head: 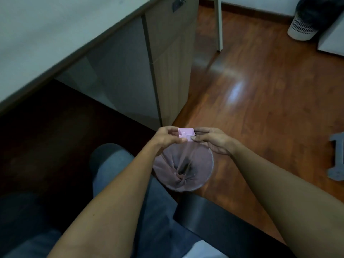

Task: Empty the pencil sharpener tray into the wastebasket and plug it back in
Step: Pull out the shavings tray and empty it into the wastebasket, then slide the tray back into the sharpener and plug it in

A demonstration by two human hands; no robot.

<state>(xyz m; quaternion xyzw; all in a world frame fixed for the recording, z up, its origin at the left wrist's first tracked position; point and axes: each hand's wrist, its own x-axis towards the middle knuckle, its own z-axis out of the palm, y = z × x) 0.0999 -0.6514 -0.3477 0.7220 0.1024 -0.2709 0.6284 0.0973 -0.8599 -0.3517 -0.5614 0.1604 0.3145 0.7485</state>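
Observation:
A small pink sharpener tray (186, 134) is held between both hands just above the far rim of the wastebasket (202, 180). My left hand (166, 137) pinches its left side and my right hand (214, 139) grips its right side. The tray's open side faces the camera and it looks empty inside. The wastebasket is round, lined with a pinkish bag, and stands on the wooden floor below my hands. The pencil sharpener itself is not in view.
A pale desk (46, 38) with a wooden drawer cabinet (167, 58) rises at the left. My legs and a black chair armrest (223, 224) fill the foreground. A white slotted bin (301, 28) stands far right, a grey bracket (337, 159) lies on the floor.

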